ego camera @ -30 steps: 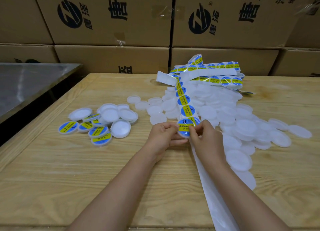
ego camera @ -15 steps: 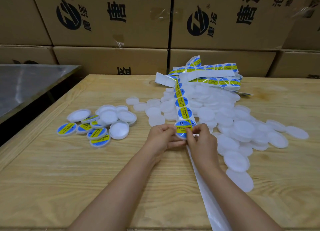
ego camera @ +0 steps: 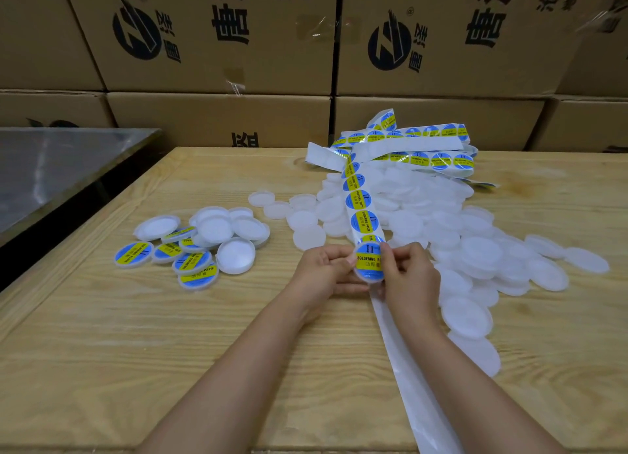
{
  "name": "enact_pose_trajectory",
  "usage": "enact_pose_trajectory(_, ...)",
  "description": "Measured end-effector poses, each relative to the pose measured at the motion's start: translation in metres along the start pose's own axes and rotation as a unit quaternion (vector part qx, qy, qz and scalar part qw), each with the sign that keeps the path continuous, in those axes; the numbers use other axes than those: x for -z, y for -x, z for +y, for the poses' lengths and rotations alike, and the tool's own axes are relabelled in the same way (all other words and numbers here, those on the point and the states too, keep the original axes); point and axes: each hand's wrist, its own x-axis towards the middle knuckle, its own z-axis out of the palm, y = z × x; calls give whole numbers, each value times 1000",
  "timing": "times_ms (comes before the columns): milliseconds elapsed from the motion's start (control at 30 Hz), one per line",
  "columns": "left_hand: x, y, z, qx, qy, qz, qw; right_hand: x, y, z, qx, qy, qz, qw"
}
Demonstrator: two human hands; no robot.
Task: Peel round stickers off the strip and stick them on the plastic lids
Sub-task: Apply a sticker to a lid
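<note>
**Sticker held at the fingertips over a wooden bench**

A round blue-and-yellow sticker point(ego camera: 369, 262) is pinched at its edges between the fingertips of the left hand point(ego camera: 324, 272) and the right hand point(ego camera: 409, 277). The fingers of both hands are closed on it, left-hand fingers at its left rim, right-hand thumb and forefinger at its upper right rim. Whether a lid lies behind the sticker cannot be told.

The sticker strip point(ego camera: 361, 200) is seen running away from the fingertips to a folded heap of strip point(ego camera: 421, 147) at the far side. The emptied backing paper point(ego camera: 407, 368) trails from beneath the fingers toward the near edge, passing under the right forearm.

A loose pile of plain plastic lids point(ego camera: 475, 249) is spread beyond and to the right of the right-hand fingers. A smaller group of labelled lids point(ego camera: 190, 246), some face down, is laid well to the left of the left-hand fingers.

The work surface is a pale wooden table point(ego camera: 136, 368) with visible grain. A grey metal-topped bench point(ego camera: 51, 168) adjoins it at far left. The rear of the room is closed off by stacked cardboard cartons point(ego camera: 221, 45) printed with dark logos and characters, their seams taped.
</note>
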Motion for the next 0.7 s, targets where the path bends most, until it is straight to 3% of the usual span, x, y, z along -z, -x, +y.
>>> enact_pose_trajectory(433,7,-1,-3,-17,46,-16,999,-1,6,-9,-33,-30,-68,997)
enact_pose_trajectory(700,9,-2,3,9,121,-17,992,-3,7,-7,55,-41,-96,993)
